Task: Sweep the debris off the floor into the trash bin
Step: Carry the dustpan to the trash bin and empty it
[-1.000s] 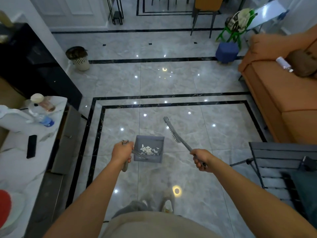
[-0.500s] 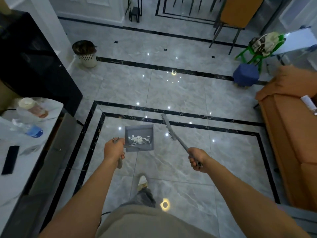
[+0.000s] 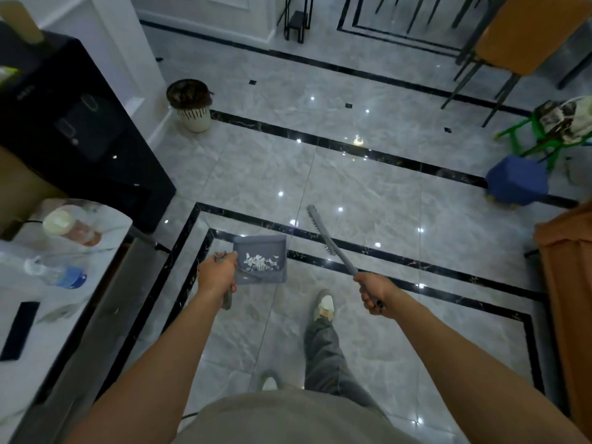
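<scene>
count - 1 dustpan (image 3: pixel 256 242) | 1 brush (image 3: pixel 333 248) | 1 trash bin (image 3: pixel 193 118) | 2 hands (image 3: pixel 215 274) (image 3: pixel 373 291)

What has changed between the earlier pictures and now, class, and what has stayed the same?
The person has walked forward towards the trash bin, which now looks nearer; one shoe is stepped out ahead. Unchanged: the left hand still holds the dustpan with the debris in it, and the right hand still holds the brush, raised off the floor.
</scene>
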A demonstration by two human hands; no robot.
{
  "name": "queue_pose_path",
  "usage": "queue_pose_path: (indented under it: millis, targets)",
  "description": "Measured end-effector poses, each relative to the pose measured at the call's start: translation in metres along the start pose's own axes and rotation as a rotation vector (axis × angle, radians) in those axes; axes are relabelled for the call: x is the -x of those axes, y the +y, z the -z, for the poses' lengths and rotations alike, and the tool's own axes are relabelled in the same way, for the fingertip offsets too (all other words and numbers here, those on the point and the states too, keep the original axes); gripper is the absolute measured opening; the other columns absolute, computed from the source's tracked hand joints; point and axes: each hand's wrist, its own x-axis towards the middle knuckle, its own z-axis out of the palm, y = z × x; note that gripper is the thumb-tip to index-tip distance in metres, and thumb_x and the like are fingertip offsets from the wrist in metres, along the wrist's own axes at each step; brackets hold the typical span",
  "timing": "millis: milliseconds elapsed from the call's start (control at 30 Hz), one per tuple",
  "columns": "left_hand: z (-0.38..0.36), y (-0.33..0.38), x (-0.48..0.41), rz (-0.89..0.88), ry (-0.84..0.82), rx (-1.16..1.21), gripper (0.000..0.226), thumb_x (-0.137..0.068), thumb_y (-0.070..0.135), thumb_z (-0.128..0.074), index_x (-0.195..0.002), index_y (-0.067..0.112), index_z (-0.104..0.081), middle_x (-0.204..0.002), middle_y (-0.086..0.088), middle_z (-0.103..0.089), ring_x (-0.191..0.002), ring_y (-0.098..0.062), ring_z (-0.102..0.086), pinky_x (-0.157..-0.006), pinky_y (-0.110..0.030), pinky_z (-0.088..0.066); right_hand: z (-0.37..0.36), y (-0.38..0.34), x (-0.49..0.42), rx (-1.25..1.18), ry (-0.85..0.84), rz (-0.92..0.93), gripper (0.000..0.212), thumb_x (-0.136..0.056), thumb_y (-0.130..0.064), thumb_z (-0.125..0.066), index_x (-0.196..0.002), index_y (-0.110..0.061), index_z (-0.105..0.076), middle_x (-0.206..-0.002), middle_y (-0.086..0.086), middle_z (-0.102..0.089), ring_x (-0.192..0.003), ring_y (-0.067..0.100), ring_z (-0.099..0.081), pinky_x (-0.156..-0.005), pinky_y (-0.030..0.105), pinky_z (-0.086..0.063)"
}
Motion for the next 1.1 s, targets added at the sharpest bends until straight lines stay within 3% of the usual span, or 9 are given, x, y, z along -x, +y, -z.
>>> queue_pose_path:
  millis: [200,367,500,700,900,1100]
  targets:
    - [-0.057,0.074,-0.063,-0.018,0.074,-0.021,0.026,-0.097,0.027,-0.063,-0.079,0.009,-0.063,-0.048,-0.007,-0.052,-0.042,-0.021,-0.048,-0.057,-0.034,-0.046,0.036,-0.113,-0.083,0.096,-0.025,0.046,0.035,-0.098,-0.034,-0.055,-0.069,-0.017,-0.048,-0.052,0.004,-0.044,-0.039,0.016,-0.035,-0.044,0.022,-0.027]
    - [-0.106,0.148,-0.101,0.027,0.157,0.005,0.023,-0.095,0.024,-0.062,-0.078,0.007,-0.064,-0.035,-0.002,-0.048,-0.039,-0.021,-0.047,-0.057,-0.034,-0.046,0.073,-0.207,-0.137,0.159,-0.056,0.056,0.024,-0.098,-0.031,-0.057,-0.087,-0.01,-0.056,-0.055,0.005,-0.046,-0.04,0.016,-0.038,-0.045,0.021,-0.031]
    - [-0.134,0.197,-0.125,0.034,0.204,0.032,0.02,-0.092,0.02,-0.062,-0.077,0.007,-0.063,-0.042,-0.006,-0.052,-0.041,-0.022,-0.047,-0.057,-0.034,-0.044,0.098,-0.278,-0.163,0.232,-0.084,0.068,0.028,-0.098,-0.031,-0.057,-0.077,-0.013,-0.052,-0.054,0.004,-0.045,-0.04,0.015,-0.037,-0.044,0.022,-0.03]
    - [-0.162,0.263,-0.181,0.046,0.274,0.051,0.021,-0.087,0.027,-0.064,-0.077,0.009,-0.07,-0.06,-0.011,-0.061,-0.059,-0.028,-0.057,-0.065,-0.039,-0.049,0.11,-0.367,-0.206,0.286,-0.115,0.077,0.024,-0.1,-0.028,-0.056,-0.082,-0.012,-0.053,-0.055,0.004,-0.047,-0.041,0.015,-0.037,-0.044,0.022,-0.03]
    - [-0.173,0.314,-0.244,0.081,0.299,0.107,0.018,-0.091,0.022,-0.063,-0.079,0.009,-0.067,-0.053,-0.01,-0.056,-0.047,-0.026,-0.051,-0.062,-0.034,-0.046,0.09,-0.448,-0.251,0.271,-0.139,0.071,0.025,-0.101,-0.021,-0.053,-0.078,-0.012,-0.051,-0.054,0.005,-0.046,-0.038,0.015,-0.038,-0.043,0.022,-0.028]
    - [-0.172,0.385,-0.348,0.159,0.344,0.211,0.018,-0.09,0.017,-0.064,-0.075,0.008,-0.063,-0.055,-0.01,-0.056,-0.048,-0.024,-0.05,-0.058,-0.032,-0.044,0.06,-0.573,-0.305,0.356,-0.148,0.074,0.031,-0.102,-0.021,-0.053,-0.072,-0.013,-0.049,-0.053,0.005,-0.045,-0.039,0.014,-0.037,-0.043,0.022,-0.027]
